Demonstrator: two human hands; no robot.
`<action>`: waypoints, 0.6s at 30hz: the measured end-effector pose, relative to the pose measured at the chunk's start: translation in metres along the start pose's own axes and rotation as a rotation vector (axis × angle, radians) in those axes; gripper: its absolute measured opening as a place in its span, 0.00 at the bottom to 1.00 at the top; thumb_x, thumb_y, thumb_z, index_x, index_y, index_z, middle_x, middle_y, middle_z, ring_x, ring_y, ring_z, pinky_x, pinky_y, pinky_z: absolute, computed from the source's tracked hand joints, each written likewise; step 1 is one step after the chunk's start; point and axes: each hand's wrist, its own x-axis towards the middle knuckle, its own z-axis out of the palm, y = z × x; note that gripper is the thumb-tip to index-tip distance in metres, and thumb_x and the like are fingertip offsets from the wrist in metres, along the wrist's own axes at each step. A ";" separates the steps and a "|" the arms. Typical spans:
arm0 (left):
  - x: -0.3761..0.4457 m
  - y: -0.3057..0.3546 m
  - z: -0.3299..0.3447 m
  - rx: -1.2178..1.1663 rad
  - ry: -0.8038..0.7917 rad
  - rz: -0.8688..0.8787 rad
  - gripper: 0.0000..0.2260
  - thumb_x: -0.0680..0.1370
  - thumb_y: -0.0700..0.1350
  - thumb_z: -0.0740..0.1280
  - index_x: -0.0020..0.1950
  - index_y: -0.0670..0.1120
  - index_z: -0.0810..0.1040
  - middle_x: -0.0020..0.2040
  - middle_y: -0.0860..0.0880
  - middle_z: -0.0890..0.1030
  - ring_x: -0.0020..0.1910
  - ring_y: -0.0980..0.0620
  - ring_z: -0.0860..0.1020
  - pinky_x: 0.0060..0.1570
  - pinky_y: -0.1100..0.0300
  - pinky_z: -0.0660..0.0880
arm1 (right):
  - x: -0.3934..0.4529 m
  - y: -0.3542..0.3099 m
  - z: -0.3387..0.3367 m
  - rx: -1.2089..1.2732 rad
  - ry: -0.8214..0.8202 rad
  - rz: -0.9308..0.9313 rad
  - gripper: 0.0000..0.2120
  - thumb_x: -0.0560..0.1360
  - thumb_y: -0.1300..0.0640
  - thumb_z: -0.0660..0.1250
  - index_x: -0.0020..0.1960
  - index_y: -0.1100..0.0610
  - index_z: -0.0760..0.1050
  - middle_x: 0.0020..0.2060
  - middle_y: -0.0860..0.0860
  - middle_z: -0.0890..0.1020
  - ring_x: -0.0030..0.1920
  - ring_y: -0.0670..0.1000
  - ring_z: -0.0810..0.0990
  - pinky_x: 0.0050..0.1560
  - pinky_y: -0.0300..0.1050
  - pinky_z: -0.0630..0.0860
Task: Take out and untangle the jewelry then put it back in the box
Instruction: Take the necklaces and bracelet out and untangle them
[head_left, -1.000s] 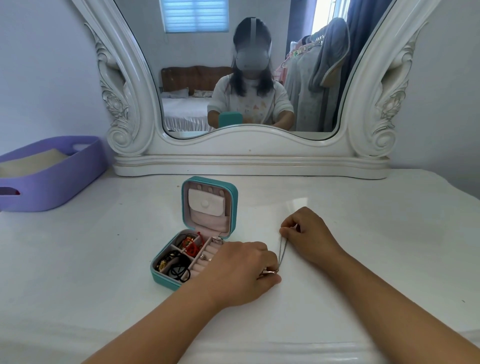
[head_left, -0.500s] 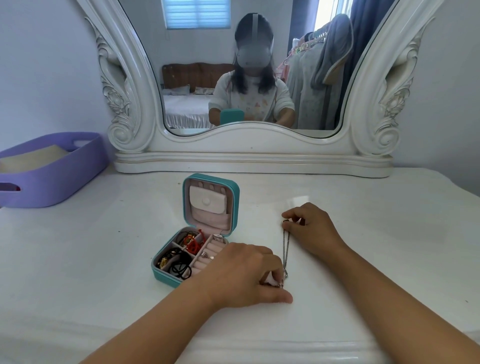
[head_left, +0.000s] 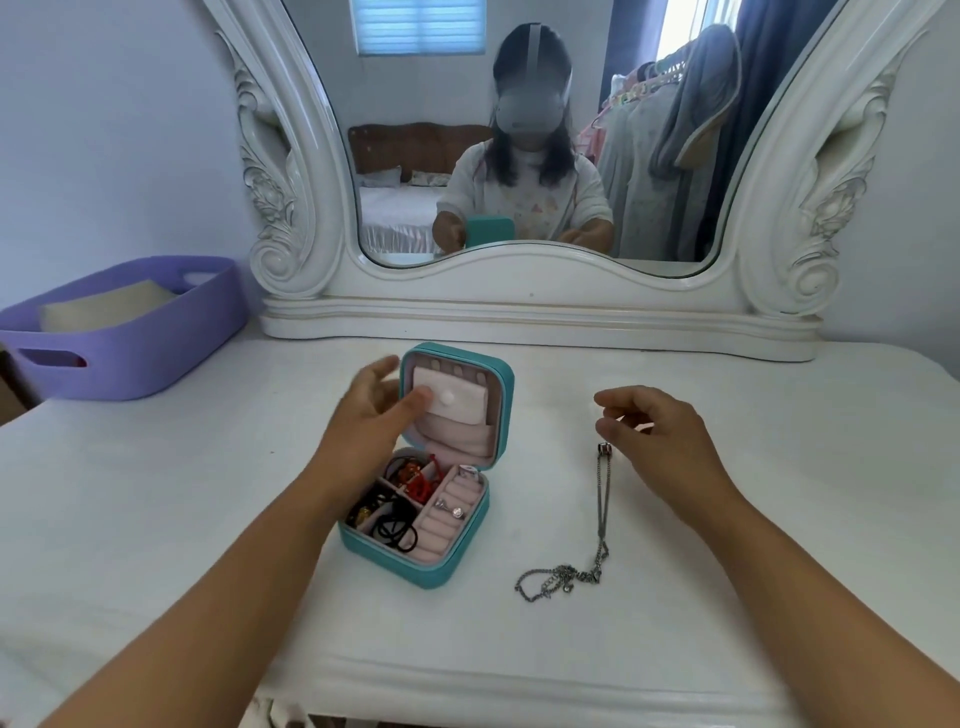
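Note:
A small teal jewelry box stands open on the white dresser, its pink-lined lid upright. Its compartments hold black hair ties, red and orange pieces and a ring in the ring rolls. A silver necklace lies stretched on the dresser right of the box, pendant at the far end, chain bunched at the near end. My left hand hovers over the box's left side by the lid, fingers spread, empty. My right hand is just beside the pendant, fingers loosely curled, holding nothing.
A large white carved mirror stands along the back of the dresser and reflects a person. A purple plastic basket with a beige item inside sits at the far left. The dresser's front edge runs close below.
Both hands have let go of the necklace, which now lies on the dresser. My left hand has moved up and left to the box lid. My right hand has lifted slightly off the pendant.

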 end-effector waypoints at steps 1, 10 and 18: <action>0.000 -0.002 0.000 -0.025 -0.057 -0.020 0.17 0.75 0.47 0.66 0.64 0.49 0.72 0.55 0.51 0.81 0.54 0.53 0.80 0.48 0.63 0.77 | -0.003 -0.005 0.003 0.009 -0.018 -0.011 0.10 0.71 0.61 0.69 0.50 0.50 0.79 0.43 0.49 0.79 0.36 0.38 0.74 0.35 0.25 0.69; -0.003 -0.014 0.001 0.012 0.060 0.003 0.09 0.77 0.48 0.64 0.53 0.45 0.77 0.50 0.46 0.83 0.50 0.47 0.81 0.50 0.53 0.78 | -0.031 -0.041 0.032 0.052 -0.160 -0.074 0.03 0.70 0.60 0.71 0.42 0.53 0.80 0.35 0.44 0.79 0.32 0.38 0.73 0.34 0.28 0.69; -0.008 -0.017 0.001 0.064 0.100 0.078 0.10 0.78 0.47 0.62 0.58 0.48 0.75 0.50 0.48 0.82 0.48 0.51 0.80 0.47 0.58 0.77 | -0.045 -0.054 0.057 -0.157 -0.548 -0.294 0.06 0.69 0.59 0.73 0.46 0.55 0.80 0.40 0.45 0.78 0.39 0.40 0.73 0.39 0.30 0.69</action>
